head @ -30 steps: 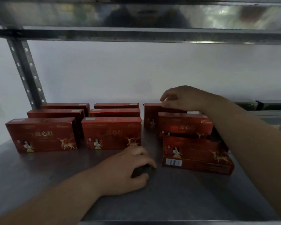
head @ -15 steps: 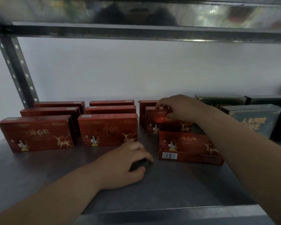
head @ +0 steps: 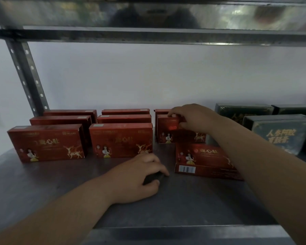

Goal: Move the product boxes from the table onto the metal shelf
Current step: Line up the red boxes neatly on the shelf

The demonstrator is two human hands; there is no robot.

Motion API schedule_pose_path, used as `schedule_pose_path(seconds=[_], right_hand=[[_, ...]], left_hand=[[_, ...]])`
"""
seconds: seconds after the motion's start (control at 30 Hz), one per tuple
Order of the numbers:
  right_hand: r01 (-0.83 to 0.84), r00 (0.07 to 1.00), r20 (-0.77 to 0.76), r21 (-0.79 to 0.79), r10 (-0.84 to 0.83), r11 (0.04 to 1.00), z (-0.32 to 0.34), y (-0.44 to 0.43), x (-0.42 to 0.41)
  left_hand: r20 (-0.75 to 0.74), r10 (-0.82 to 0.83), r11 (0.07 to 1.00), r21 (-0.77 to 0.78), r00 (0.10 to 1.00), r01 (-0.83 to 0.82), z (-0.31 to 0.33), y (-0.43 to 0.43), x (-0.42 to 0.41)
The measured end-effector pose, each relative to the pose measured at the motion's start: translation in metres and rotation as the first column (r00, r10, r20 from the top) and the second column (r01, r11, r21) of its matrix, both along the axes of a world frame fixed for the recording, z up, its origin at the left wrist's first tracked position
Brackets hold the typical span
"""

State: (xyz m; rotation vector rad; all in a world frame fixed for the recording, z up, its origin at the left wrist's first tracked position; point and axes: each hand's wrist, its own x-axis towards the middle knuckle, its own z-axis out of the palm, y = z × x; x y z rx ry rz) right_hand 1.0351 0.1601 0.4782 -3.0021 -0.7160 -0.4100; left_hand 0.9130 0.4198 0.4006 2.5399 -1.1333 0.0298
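1. Done: seven upright boxes (head: 120, 140) stand on the metal shelf (head: 42, 191), from 10 to 12 o'clock.
2. In progress: the right hand (head: 193, 119) grips the top edge of the held box (head: 166, 133) at 1 o'clock, thumb in front.
3. Pending, likely: the flat box (head: 207, 160) at 3 o'clock lies unstood.
4. The left hand (head: 140, 175) rests at 6 o'clock, fingers curled over a dark patch (head: 152, 177). Whether it holds anything cannot be told.
5. The table is out of view.

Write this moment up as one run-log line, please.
right hand: grips upright box, third column | left hand: rests on shelf | flat box: lies in front of it
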Motion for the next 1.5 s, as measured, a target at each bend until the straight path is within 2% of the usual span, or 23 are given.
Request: schedule_pose_path(seconds=[0.2,0.4,0.6,0.73,0.83,0.97,1.03,1.13,1.23,1.33,1.5], right_hand=[[0.001,1.0,-0.009,0.003,-0.001,1.0,-0.001,0.002,-0.006],[-0.057,0.997,0.064,0.071,0.053,0.996,0.001,-0.006,-0.072],[0.027,0.969,-0.246,0.002,-0.026,1.0,-0.03,-0.029,-0.125],[-0.029,0.966,-0.257,-0.003,0.028,1.0,-0.041,-0.034,-0.138],[-0.055,0.959,-0.275,0.054,0.068,0.997,-0.04,-0.037,-0.138],[0.074,0.872,-0.489,0.062,-0.035,0.995,-0.024,-0.037,-0.133],[0.114,0.841,-0.534,0.027,-0.083,0.993,-0.017,-0.034,-0.13],[0.117,0.91,-0.398,-0.023,-0.117,0.993,-0.013,-0.026,-0.118],[0.124,0.985,-0.104,-0.099,-0.135,0.987,-0.019,-0.018,-0.105],[0.129,0.987,0.115,-0.109,-0.116,0.986,-0.027,-0.006,-0.099],[0.134,0.944,0.309,-0.052,-0.112,0.99,-0.045,0.004,-0.098]], left_hand=[[-0.004,0.015,1.0,0.017,1.0,-0.015,0.002,-0.001,-0.001],[-0.03,0.026,0.997,0.067,0.999,-0.024,0.005,0.0,-0.007],[-0.08,0.053,0.979,0.202,0.995,-0.036,0.009,0.001,-0.017],[-0.06,0.09,0.946,0.317,0.994,-0.066,0.008,0.003,-0.025],[-0.043,0.126,0.933,0.346,0.991,-0.104,0.006,0.007,-0.03],[-0.03,0.148,0.931,0.342,0.988,-0.129,0.006,0.006,-0.032],[-0.029,0.149,0.933,0.335,0.988,-0.131,0.005,0.007,-0.033],[-0.022,0.148,0.937,0.324,0.989,-0.133,0.004,0.008,-0.034],[-0.024,0.148,0.943,0.304,0.989,-0.134,0.005,0.009,-0.035],[-0.034,0.155,0.948,0.287,0.987,-0.139,0.005,0.009,-0.034],[-0.039,0.163,0.95,0.277,0.986,-0.146,0.004,0.01,-0.033]])
